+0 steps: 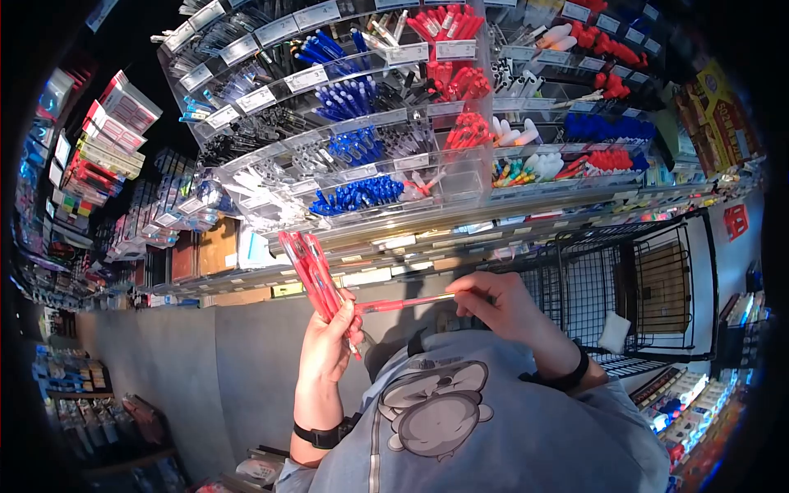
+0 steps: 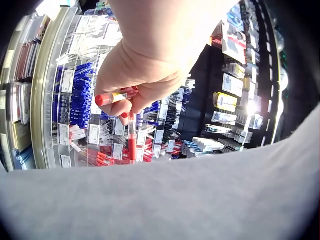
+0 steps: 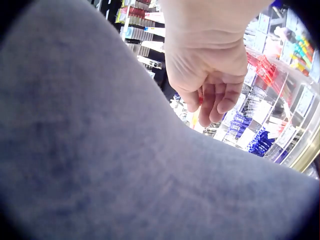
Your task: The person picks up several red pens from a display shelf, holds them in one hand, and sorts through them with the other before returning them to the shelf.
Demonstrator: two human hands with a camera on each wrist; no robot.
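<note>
Shelves (image 1: 462, 182) — left grip (image 1: 327, 343) holds red pens (image 1: 308, 271), right grip (image 1: 503, 304) another pen (image 1: 396, 304).

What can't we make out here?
Count of red pens, head view: they overlap, and the left hand covers part.
Right-hand end of the single pen, head view: behind the right hand.
Most of that pen, right wrist view: behind the hand and grey fabric.
Fine print on price labels, head view: too small.

A black wire shopping cart (image 1: 588, 283) is standing at three o'clock in the head view; a yellow-and-red box (image 1: 713, 123) is showing at two, blue pens (image 1: 357, 195) are filling a clear rack (image 1: 462, 191) near twelve, and grey floor (image 1: 189, 353) is stretching toward eight.
</note>
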